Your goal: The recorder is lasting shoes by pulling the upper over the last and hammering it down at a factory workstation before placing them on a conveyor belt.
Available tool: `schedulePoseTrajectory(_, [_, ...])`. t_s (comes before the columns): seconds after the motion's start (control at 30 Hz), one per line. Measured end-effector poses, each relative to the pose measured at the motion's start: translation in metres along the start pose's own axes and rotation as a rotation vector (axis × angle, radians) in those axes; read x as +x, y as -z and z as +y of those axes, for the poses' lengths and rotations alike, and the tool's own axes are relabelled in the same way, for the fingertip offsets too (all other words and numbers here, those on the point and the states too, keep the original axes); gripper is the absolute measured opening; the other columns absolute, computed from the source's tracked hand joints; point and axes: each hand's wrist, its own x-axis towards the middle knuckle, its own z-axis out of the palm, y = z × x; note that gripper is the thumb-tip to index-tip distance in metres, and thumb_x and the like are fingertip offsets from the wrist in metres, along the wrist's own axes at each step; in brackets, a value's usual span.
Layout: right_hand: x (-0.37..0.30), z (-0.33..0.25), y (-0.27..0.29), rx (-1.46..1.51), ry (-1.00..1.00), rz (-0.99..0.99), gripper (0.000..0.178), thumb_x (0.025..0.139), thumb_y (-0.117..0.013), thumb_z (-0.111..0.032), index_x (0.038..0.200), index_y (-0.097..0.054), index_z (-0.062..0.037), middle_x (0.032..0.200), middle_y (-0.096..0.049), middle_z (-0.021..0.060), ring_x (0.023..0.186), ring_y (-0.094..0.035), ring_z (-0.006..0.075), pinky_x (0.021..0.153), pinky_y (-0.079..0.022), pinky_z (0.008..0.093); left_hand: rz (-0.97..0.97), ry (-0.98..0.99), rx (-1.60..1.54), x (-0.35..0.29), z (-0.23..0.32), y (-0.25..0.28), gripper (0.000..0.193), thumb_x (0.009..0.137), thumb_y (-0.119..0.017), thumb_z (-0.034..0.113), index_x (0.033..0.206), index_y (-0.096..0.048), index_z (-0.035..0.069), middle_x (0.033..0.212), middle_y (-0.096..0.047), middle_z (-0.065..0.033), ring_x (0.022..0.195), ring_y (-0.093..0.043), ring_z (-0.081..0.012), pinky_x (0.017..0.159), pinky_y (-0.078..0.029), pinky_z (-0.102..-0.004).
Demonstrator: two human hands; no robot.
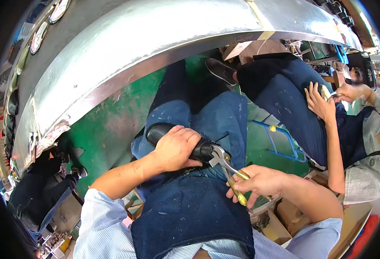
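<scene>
A black shoe point(158, 132) lies across my lap, its toe toward the left. My left hand point(177, 148) is wrapped over the middle of it, fingers on the far side. Lasting pliers point(219, 156) with a steel head and yellowish handles are in my right hand point(257, 183), whose fingers close round the handles. The pliers' jaws meet the shoe's right end; whether they pinch its edge I cannot make out. Under the shoe lies my dark blue apron point(190, 211).
A long metal-topped bench point(164, 32) curves across the far side. At right a co-worker's hands point(321, 101) hold a small item and a tool. A blue metal frame point(280, 142) stands on the green floor point(129, 105). Boxes point(272, 226) sit at my right; another person point(38, 194) is at left.
</scene>
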Motion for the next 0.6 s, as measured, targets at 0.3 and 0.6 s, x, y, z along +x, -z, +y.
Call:
schedulePoseTrajectory(0.3, [-0.074, 0.028, -0.017, -0.488, 0.053, 0.318, 0.026, 0.096, -0.057, -0.028, 0.092, -0.059, -0.0025, 0.073, -0.063, 0.0049, 0.067, -0.06, 0.0136, 0.064, -0.05, 0.0326, 0.095, -0.013, -0.042, -0.012, -0.018, 0.006, 0.063, 0.06, -0.084, 0.043, 0.104, -0.059, 0.005, 0.097, -0.065, -0.0116, 0.096, -0.063, -0.032, 0.09, -0.046, -0.0413])
schedulePoseTrajectory(0.6, [-0.039, 0.059, -0.015, -0.493, 0.397, 0.395, 0.022, 0.093, -0.061, -0.019, 0.107, -0.059, -0.0026, 0.077, -0.064, 0.0106, 0.069, -0.063, 0.0213, 0.065, -0.05, 0.0372, 0.001, -0.013, -0.005, -0.006, -0.018, 0.002, 0.067, 0.061, -0.084, 0.048, 0.111, -0.06, 0.011, 0.095, -0.066, -0.0098, 0.096, -0.064, -0.0312, 0.089, -0.046, -0.0408])
